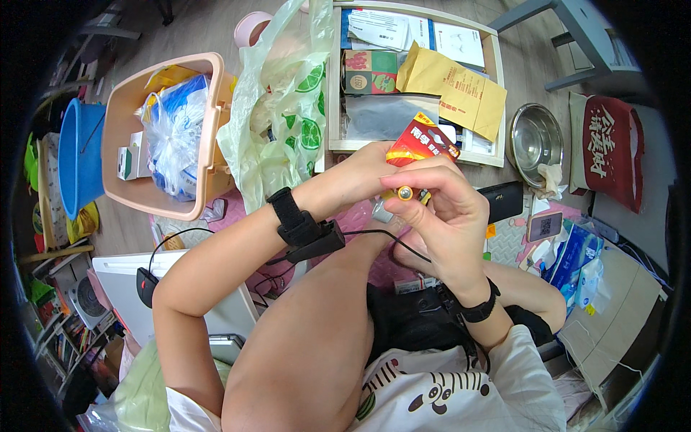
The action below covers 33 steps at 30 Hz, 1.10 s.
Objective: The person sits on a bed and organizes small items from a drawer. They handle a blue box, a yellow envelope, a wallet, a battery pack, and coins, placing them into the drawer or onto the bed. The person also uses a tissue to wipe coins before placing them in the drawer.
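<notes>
My right hand [456, 197] pinches a small cylindrical battery [405, 193] between thumb and forefinger, its metal end facing up at me. Close against it, my left hand [370, 164] grips a red and yellow battery blister card [415, 146] with a hang hole; the fingers are mostly hidden behind the card and the other hand. Both hands meet above my legs, just before an open wooden drawer box [499, 81]. Inside the box lie a yellow paper envelope [459, 86], a grey plastic pouch [391, 116], a LEGO box [370, 72] and printed papers [388, 29].
A peach plastic bin [213, 135] holding bagged items and a green-patterned plastic bag [286, 119] stand left. On the right are a steel bowl [534, 140], a black wallet [505, 201], a phone [544, 226] and a red bag [610, 151]. A black cable [388, 235] runs from my left wrist strap.
</notes>
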Each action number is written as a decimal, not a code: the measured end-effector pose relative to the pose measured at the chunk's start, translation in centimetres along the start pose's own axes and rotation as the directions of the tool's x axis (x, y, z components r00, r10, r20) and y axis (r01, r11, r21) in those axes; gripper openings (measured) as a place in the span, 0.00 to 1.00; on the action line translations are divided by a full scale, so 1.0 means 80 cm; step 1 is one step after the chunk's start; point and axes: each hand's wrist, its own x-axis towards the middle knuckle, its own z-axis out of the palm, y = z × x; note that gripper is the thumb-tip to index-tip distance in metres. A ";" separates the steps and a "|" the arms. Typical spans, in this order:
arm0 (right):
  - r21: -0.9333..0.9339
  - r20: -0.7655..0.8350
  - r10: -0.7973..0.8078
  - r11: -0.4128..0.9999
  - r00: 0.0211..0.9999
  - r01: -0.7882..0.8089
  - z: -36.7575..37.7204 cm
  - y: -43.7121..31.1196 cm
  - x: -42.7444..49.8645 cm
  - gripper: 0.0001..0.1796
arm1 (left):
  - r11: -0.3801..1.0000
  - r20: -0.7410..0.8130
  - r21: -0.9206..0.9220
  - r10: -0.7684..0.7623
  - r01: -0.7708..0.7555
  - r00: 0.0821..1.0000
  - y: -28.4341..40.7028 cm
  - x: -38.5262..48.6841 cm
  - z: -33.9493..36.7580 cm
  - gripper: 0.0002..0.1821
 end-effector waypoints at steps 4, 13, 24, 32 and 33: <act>0.023 0.007 0.024 0.999 1.000 -0.024 0.002 -0.002 0.000 0.14 | 1.000 -0.014 -0.009 0.014 -0.014 1.000 -0.006 0.001 -0.003 0.20; 0.410 -0.031 0.248 0.887 0.968 -0.214 0.011 -0.009 0.001 0.15 | 0.985 0.069 0.129 0.111 -0.119 0.991 0.000 -0.008 -0.010 0.17; 0.623 -0.008 0.357 0.732 0.934 -0.274 0.003 -0.013 0.006 0.18 | 0.996 -0.049 0.091 0.031 -0.027 0.998 0.013 -0.009 0.002 0.18; 0.632 -0.244 0.356 0.764 0.902 -0.131 -0.042 -0.001 0.016 0.15 | 0.992 -0.117 -0.125 -0.048 0.033 0.992 0.031 -0.006 0.008 0.24; 0.667 -0.221 0.348 0.736 0.911 -0.119 -0.045 0.001 0.016 0.15 | 0.987 -0.118 -0.157 -0.049 0.030 0.992 0.032 -0.006 0.009 0.24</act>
